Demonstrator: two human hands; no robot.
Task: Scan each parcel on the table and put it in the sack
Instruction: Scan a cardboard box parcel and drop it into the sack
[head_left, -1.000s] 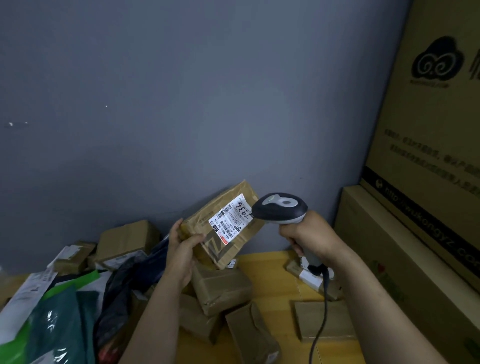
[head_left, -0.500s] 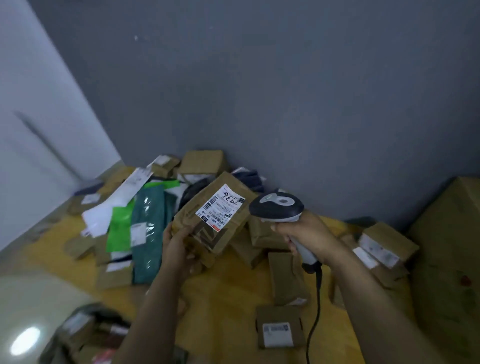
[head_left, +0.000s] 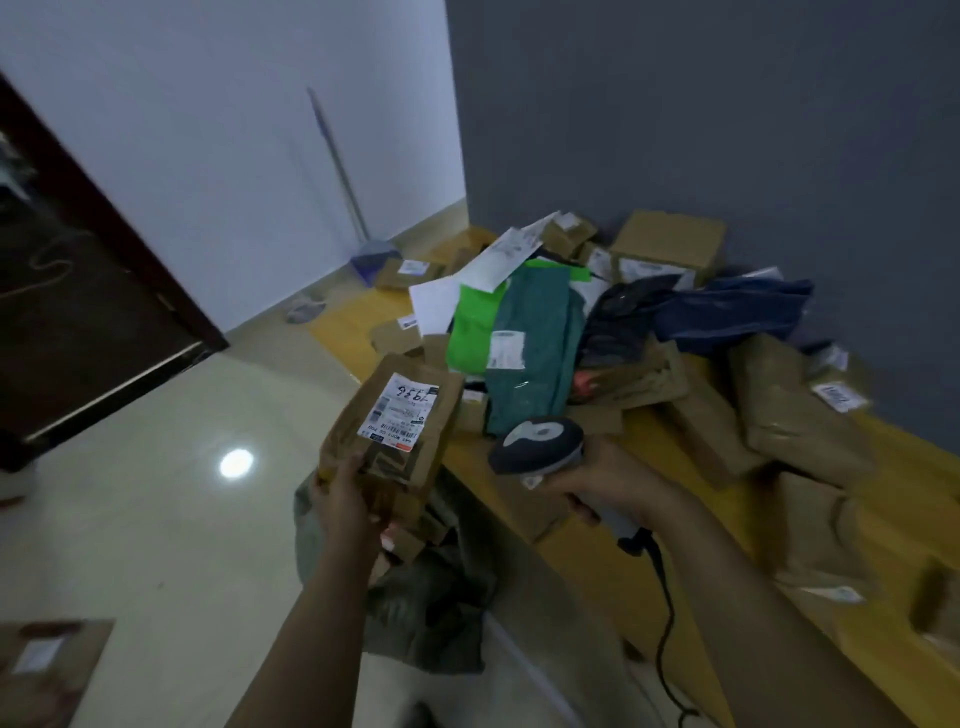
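Observation:
My left hand (head_left: 349, 501) grips the lower end of a brown paper parcel (head_left: 400, 431) with a white barcode label facing up. The parcel hangs past the table's left edge, above a grey-green sack (head_left: 436, 608) that stands on the floor with brown parcels in its mouth. My right hand (head_left: 613, 480) holds a dark handheld scanner (head_left: 537, 439) by its grip, head pointing left toward the parcel; its black cable runs down along my forearm. Several brown, green, teal and dark blue parcels lie piled on the yellow wooden table (head_left: 675, 545).
A broom (head_left: 337, 171) leans on the white wall at the back, its dustpan on the floor. A dark wooden door (head_left: 83, 291) stands at the left. A brown box (head_left: 47, 665) lies on the glossy tiled floor at bottom left. The grey wall bounds the table behind.
My view has swung left and down, away from the big cartons. My left hand has carried the scanned parcel off the table to above the sack; the scanner has followed it.

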